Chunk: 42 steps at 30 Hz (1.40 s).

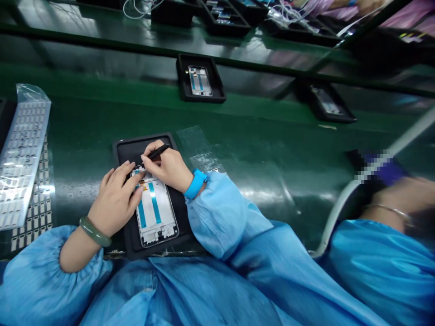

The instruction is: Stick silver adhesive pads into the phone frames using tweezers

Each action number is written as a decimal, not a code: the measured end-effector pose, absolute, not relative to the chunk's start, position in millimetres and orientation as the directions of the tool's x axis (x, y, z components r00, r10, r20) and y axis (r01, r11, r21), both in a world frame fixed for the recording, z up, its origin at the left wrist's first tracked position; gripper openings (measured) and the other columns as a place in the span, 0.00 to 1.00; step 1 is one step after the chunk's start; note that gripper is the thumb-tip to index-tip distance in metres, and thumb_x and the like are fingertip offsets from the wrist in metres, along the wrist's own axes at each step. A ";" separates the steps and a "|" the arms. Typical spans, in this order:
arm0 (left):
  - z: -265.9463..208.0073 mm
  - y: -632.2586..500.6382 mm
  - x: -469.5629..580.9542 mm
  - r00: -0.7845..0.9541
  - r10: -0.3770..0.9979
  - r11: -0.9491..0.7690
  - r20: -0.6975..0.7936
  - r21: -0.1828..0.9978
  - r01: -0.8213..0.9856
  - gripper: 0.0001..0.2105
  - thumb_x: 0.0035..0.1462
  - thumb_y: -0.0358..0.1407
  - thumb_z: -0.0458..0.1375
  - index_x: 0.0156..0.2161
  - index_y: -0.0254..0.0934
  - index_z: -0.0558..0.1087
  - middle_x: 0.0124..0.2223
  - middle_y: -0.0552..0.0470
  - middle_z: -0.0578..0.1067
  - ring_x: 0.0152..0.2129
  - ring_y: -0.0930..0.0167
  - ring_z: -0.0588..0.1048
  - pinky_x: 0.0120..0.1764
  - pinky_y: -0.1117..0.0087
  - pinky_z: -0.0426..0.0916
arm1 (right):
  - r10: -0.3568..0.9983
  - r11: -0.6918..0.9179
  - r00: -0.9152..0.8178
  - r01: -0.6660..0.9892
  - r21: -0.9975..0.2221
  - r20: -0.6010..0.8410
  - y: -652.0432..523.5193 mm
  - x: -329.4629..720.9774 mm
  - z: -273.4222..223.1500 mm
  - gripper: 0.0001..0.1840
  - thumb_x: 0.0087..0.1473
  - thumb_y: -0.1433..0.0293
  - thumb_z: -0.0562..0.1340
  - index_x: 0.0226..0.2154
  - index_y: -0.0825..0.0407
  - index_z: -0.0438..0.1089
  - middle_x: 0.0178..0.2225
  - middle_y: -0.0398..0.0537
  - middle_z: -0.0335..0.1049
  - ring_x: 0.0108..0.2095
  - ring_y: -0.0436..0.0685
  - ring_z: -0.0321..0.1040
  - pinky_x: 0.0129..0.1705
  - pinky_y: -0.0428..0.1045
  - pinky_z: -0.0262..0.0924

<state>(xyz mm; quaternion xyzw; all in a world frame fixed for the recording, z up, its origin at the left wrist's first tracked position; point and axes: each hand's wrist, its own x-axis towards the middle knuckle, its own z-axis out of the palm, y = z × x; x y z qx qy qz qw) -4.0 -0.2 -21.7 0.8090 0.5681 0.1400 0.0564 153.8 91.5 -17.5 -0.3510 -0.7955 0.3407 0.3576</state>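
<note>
A phone frame with two blue strips lies in a black tray on the green bench. My left hand rests over the frame's upper left side, fingers apart, fingertips touching it. Between the thumb and fingers of my right hand is a slim black pen-like tool. Its working tip is hidden by my fingers, near the frame's top edge. I cannot tell what the tip touches.
Clear plastic sheets lie behind my right wrist. Sticker sheets are at the left. Farther back sit two more trays with phone frames. At right, a co-worker's blurred hand is beside a pale cable.
</note>
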 end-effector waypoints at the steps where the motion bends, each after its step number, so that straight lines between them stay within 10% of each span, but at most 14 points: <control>1: -22.3 0.1 -4.4 0.314 0.935 -0.349 0.166 0.257 0.901 0.16 0.60 0.36 0.47 0.52 0.35 0.66 0.57 0.39 0.64 0.57 0.59 0.60 0.54 0.52 0.59 | 0.810 0.508 -0.488 0.304 -0.806 0.327 92.6 154.1 -18.1 0.04 0.55 0.69 0.56 0.33 0.53 0.62 0.31 0.43 0.66 0.30 0.47 0.66 0.36 0.44 0.62; 8: -28.0 2.5 -10.4 0.313 0.934 -0.349 0.172 0.244 0.905 0.17 0.60 0.37 0.47 0.51 0.34 0.66 0.57 0.38 0.63 0.57 0.59 0.59 0.54 0.51 0.59 | 0.777 0.547 -0.511 0.256 -0.797 0.369 94.1 149.4 -23.1 0.08 0.56 0.66 0.56 0.33 0.54 0.63 0.32 0.44 0.67 0.32 0.48 0.67 0.38 0.45 0.63; 15: -12.5 4.8 8.6 0.293 0.944 -0.306 0.152 0.072 0.949 0.18 0.62 0.35 0.42 0.53 0.33 0.65 0.58 0.35 0.61 0.60 0.53 0.52 0.54 0.38 0.50 | 0.875 0.475 -0.150 0.082 -0.876 0.460 92.7 190.7 14.2 0.12 0.56 0.60 0.57 0.35 0.51 0.61 0.35 0.43 0.64 0.34 0.48 0.69 0.37 0.45 0.67; 23: 6.2 29.5 104.1 0.343 0.934 -0.340 0.102 -0.052 0.939 0.26 0.55 0.51 0.47 0.34 0.26 0.73 0.34 0.33 0.70 0.37 0.50 0.68 0.37 0.48 0.62 | 0.917 0.312 0.192 0.206 -0.928 0.351 96.2 293.4 -11.6 0.14 0.51 0.58 0.61 0.33 0.50 0.61 0.30 0.41 0.66 0.31 0.51 0.71 0.37 0.50 0.70; 35: 8.6 174.0 3.7 0.088 0.995 -0.087 0.036 -0.019 0.996 0.18 0.58 0.36 0.40 0.37 0.23 0.68 0.41 0.33 0.73 0.40 0.52 0.73 0.34 0.48 0.65 | 0.969 0.120 0.197 0.143 -0.982 0.147 83.6 326.5 -26.6 0.14 0.47 0.61 0.64 0.32 0.53 0.64 0.27 0.43 0.68 0.28 0.53 0.73 0.33 0.52 0.71; 42: -10.7 205.9 -20.6 -0.020 0.978 -0.003 0.207 0.109 0.994 0.28 0.62 0.42 0.28 0.48 0.20 0.61 0.61 0.32 0.54 0.53 0.40 0.56 0.41 0.34 0.54 | 0.992 -0.117 0.047 0.032 -0.993 -0.115 75.1 314.7 -23.6 0.16 0.45 0.61 0.65 0.30 0.54 0.63 0.23 0.41 0.68 0.24 0.52 0.72 0.26 0.48 0.70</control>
